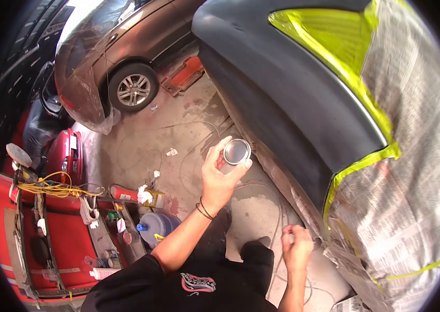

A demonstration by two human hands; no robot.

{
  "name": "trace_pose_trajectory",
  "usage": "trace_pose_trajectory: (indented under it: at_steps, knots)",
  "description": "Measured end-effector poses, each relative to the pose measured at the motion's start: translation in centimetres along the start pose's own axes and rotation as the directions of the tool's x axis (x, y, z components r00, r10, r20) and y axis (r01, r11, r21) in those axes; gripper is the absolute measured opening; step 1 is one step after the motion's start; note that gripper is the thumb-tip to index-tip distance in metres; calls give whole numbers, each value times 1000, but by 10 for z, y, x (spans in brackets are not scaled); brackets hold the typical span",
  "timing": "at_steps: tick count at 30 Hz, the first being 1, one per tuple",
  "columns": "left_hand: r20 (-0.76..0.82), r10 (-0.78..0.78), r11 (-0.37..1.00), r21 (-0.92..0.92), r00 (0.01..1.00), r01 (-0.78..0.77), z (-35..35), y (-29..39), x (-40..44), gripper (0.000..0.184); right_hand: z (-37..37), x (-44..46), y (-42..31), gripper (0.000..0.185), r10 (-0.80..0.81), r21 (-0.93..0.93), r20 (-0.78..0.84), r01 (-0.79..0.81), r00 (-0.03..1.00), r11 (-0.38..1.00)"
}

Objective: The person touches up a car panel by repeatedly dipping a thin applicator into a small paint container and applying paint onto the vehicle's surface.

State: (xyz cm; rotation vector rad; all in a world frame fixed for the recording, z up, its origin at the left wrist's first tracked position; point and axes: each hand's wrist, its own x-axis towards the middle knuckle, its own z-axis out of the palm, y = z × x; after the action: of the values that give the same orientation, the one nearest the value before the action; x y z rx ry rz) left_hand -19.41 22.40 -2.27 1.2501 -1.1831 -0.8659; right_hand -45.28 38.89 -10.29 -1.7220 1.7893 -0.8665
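- Left grip (219, 174) has a small round tin (237, 151) with a silvery rim, thumb on one side and fingers on the other, held up over the concrete floor (152, 138).
- Right grip (298, 248) is lower down, fingers loosely curled. Honestly can't tell if anything's in there.
- Just beside the hands there's a dark grey car body panel (282, 104), edged in bright yellow-green masking tape (352, 86), with newspaper-looking masking cover (412, 104) past that.
- Over on the left: a blue water jug (160, 228) and a bundle of yellow cord (54, 188).
- Well beyond the hands, a brown car (163, 26) with a silver-spoked wheel (133, 89), partly draped in clear plastic.
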Motion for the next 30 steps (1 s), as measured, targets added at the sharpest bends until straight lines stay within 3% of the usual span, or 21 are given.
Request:
trace_pose_trajectory:
  at_steps: [2,4,10,11,12,13,16,17,18,20,22,24,25,26,28,29,30]
  knots:
    - [-28,32,999,30,999,-32,-12,11,2,77,-24,-17,-26,14,-160,-136,218,193,963,972]
    - [-28,30,998,47,999,-29,-29,23,5,78,-42,-36,-63,16,-348,50,298,349,889,936]
    - [-44,53,981,187,998,-44,-90,51,7,75,-80,-4,-246,11,-496,207,186,460,848,864]
    - [-30,76,974,216,997,-68,-99,51,6,73,-73,11,-282,11,-606,249,155,563,780,788]
    - [-75,113,978,182,991,-97,-106,49,4,71,-64,20,-321,13,-693,141,404,707,598,693]
    - [-72,79,985,161,994,-67,-116,41,2,69,-54,32,-355,13,-749,190,475,778,461,599]
    - [-57,-19,985,169,998,28,-145,26,4,65,-17,79,-450,14,-915,433,159,806,372,403]
    - [-26,-52,999,-11,998,51,-163,-9,10,65,-13,97,-476,14,-929,433,51,830,368,352]
    - [-74,-78,996,-51,994,74,-167,-9,5,68,-9,114,-501,14,-934,427,-32,850,356,309]
    - [-131,-178,980,63,975,187,-161,27,2,70,-11,141,-548,15,-912,422,-187,868,364,260]
    - [-134,4,985,171,991,19,-187,-1,-9,71,-6,158,-577,15,-897,401,-244,881,368,252]
    - [-130,-94,951,281,987,128,-202,4,-15,68,-7,178,-592,15,-853,397,-299,869,428,297]
    - [-111,-275,961,-49,955,271,-216,2,-13,67,-7,185,-593,16,-837,387,-308,863,451,323]
    - [-19,-435,836,-380,900,395,-223,3,-21,66,-8,195,-585,16,-817,375,-302,849,492,372]
    - [-27,-332,872,-389,943,296,-216,7,-17,65,2,215,-545,16,-760,338,-286,803,584,490]
    - [-119,-88,996,-41,989,84,-204,15,-17,65,6,222,-515,16,-723,340,-264,763,638,549]
    - [-123,-1,984,176,992,22,-199,21,-13,68,13,230,-477,8,-713,295,-259,756,652,584]
